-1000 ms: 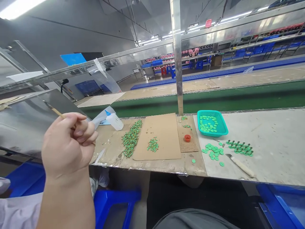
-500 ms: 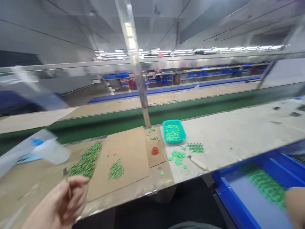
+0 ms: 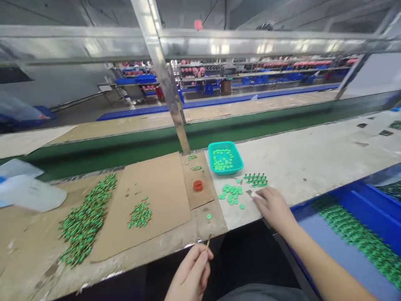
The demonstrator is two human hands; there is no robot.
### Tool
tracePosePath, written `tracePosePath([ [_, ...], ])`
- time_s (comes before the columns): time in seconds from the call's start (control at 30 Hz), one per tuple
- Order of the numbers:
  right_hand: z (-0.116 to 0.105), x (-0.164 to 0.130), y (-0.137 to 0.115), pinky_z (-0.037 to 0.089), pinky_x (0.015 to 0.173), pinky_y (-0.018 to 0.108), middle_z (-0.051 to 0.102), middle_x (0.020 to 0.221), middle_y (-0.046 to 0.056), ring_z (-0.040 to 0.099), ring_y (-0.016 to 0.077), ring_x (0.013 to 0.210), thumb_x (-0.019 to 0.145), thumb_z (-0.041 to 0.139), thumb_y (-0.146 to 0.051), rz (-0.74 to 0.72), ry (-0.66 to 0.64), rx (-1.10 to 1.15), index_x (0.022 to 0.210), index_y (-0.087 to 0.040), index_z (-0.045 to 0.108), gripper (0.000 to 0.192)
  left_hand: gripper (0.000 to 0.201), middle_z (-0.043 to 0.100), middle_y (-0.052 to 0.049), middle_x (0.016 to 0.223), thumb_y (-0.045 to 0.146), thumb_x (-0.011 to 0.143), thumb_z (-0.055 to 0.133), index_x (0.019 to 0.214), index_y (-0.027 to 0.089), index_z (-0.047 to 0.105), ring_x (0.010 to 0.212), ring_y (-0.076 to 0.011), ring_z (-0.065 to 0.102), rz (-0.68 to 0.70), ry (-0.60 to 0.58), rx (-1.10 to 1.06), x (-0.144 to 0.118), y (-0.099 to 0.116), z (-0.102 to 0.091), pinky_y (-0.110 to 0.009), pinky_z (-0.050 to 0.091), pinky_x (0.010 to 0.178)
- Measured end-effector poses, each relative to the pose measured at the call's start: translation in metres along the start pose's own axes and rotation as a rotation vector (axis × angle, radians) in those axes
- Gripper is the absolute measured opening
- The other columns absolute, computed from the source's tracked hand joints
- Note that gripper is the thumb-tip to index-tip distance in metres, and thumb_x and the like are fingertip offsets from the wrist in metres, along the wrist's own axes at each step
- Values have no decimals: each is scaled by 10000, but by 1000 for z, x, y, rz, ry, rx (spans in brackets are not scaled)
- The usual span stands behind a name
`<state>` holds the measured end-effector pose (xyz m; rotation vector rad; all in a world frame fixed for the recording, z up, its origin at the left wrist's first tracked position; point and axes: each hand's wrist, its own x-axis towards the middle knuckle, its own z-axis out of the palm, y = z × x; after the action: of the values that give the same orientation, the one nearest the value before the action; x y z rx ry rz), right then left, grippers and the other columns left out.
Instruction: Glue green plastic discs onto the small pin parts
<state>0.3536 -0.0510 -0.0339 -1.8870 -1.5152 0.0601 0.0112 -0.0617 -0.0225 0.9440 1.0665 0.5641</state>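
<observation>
My left hand (image 3: 190, 274) is low in front of the bench edge, its fingers pinched on a thin wooden brush stick (image 3: 208, 240) that points up. My right hand (image 3: 272, 205) lies on the grey benchtop with its fingers curled over a white-handled knife (image 3: 252, 193); only the knife's tip shows. Just left of that hand lie loose green discs (image 3: 231, 194), and behind it stands a row of small green pinned pieces (image 3: 256, 179). A teal basket (image 3: 239, 164) holding more discs stands further back.
A brown cardboard sheet (image 3: 156, 184) carries a small green pile (image 3: 140, 214); a long green pile (image 3: 87, 217) lies to its left. A red cap (image 3: 197, 185) sits mid-bench, a white bottle (image 3: 31, 194) at far left. A blue bin (image 3: 344, 267) of green pieces is at right. A metal post (image 3: 166, 83) and a green belt (image 3: 250, 129) stand behind.
My view has swung right and down. My left hand dropped from high at the left to below the bench edge, still holding the stick. My right hand came in and settled on the knife.
</observation>
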Motion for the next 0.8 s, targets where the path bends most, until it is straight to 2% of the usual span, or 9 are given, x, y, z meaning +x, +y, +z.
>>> tracePosePath([
  [0.13, -8, -15, 3, 586, 854, 474, 718, 977, 116, 715, 324, 924, 1083, 540, -425, 13, -51, 15, 1008, -262, 597, 189, 851, 394, 74, 481, 1050, 639, 789, 942, 280, 591, 383, -74, 123, -139, -88, -94, 20, -26, 10, -204, 82, 382],
  [0.23, -16, -37, -20, 594, 781, 403, 723, 957, 74, 730, 274, 849, 1142, 502, -402, -14, -141, 83, 1098, -275, 584, 158, 836, 375, 90, 479, 1031, 660, 791, 965, 282, 579, 379, -72, 98, -208, -119, -164, 27, -39, 14, -200, 42, 379],
  [0.33, -15, -56, -52, 606, 799, 374, 744, 1003, 70, 749, 255, 891, 1165, 513, -319, -122, -270, 180, 1158, -279, 621, 115, 805, 394, 91, 523, 973, 673, 835, 937, 261, 566, 417, -55, 101, -241, -127, -232, 26, -37, 19, -188, 40, 402],
  [0.43, -8, -59, -75, 595, 821, 369, 735, 1023, 70, 734, 243, 919, 1140, 535, -190, -237, -266, 202, 1155, -256, 634, 120, 774, 396, 88, 571, 926, 707, 850, 925, 238, 569, 471, -53, 135, -238, -89, -262, 24, -29, 23, -179, 76, 431],
  [0.63, 10, -49, -86, 523, 815, 377, 717, 960, 52, 683, 243, 895, 1106, 632, -140, -398, -199, 162, 1123, -226, 651, 90, 805, 348, 101, 580, 977, 753, 793, 956, 233, 564, 498, -66, 153, -223, -86, -249, 25, -27, 29, -189, 88, 439],
  [0.8, 19, -46, -91, 482, 788, 365, 701, 909, 38, 629, 229, 848, 1112, 617, -116, -481, -269, 188, 1098, -218, 651, 108, 799, 353, 104, 567, 975, 761, 788, 949, 239, 540, 487, -65, 153, -237, -101, -260, 26, -32, 27, -190, 91, 437],
])
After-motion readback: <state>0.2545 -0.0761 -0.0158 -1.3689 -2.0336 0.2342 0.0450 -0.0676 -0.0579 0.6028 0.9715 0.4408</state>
